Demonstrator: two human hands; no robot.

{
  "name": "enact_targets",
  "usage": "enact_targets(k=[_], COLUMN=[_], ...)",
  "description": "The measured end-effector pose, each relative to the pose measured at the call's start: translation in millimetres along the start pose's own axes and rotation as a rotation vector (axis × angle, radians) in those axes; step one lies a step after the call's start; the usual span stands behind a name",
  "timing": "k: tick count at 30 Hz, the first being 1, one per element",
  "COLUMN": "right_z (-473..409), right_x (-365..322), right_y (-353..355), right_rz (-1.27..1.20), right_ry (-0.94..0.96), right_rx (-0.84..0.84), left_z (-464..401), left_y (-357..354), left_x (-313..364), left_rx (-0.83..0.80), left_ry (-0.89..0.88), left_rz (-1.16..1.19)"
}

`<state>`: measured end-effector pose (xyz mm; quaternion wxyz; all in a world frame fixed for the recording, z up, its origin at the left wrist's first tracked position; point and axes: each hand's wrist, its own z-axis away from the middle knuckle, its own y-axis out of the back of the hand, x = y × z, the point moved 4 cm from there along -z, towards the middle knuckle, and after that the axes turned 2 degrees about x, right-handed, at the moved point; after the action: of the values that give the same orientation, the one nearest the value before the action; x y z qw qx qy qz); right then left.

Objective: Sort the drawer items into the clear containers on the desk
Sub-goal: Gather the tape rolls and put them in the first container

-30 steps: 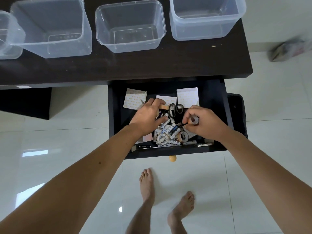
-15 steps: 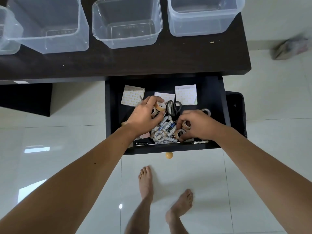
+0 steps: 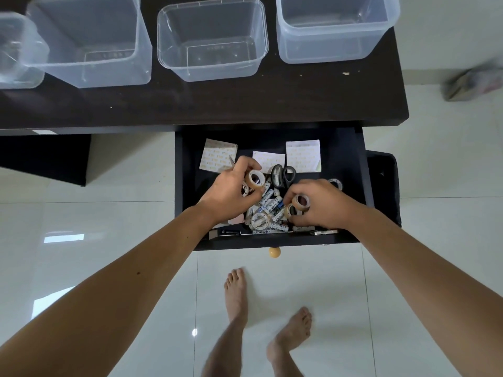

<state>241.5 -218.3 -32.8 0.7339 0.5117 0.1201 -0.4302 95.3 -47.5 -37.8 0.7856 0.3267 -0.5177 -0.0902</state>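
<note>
The open black drawer [image 3: 344, 148] holds a pile of batteries [image 3: 268, 204], tape rolls, black-handled scissors [image 3: 283, 175] and sticky-note pads [image 3: 217, 158]. My left hand [image 3: 228, 193] is inside the drawer, fingers closed on a tape roll [image 3: 255, 179]; more rolls show under its palm. To the right, my right hand [image 3: 317, 206] grips another tape roll [image 3: 300, 202] over the pile. One loose tape roll [image 3: 260, 220] lies among the batteries. Several clear containers [image 3: 211, 39] stand in a row on the dark desk [image 3: 245, 102] above.
A round wooden knob [image 3: 274, 252] sticks out of the drawer front. My bare feet [image 3: 236, 295] stand on the white tile floor below. A black bin [image 3: 383, 183] sits right of the drawer. A blurred object [image 3: 473, 81] lies on the floor at far right.
Both hands shifted within the drawer. My left hand has lifted a tape roll into view between its fingers, and my right hand now holds a roll raised above the batteries.
</note>
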Motion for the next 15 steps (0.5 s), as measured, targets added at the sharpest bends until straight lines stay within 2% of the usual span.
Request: enact_targets(k=[7, 15], right_z=[2, 7], right_x=[0, -3], right_y=[11, 18], right_rz=[-0.073, -0.151], right_ry=[0.023, -0.020], right_rx=[0.068, 0.086], left_z=[7, 15], left_y=[2, 0], left_x=[11, 3], left_rx=[-0.055, -0.177], left_ry=[-0.025, -0.041], left_rz=[0.225, 0.189])
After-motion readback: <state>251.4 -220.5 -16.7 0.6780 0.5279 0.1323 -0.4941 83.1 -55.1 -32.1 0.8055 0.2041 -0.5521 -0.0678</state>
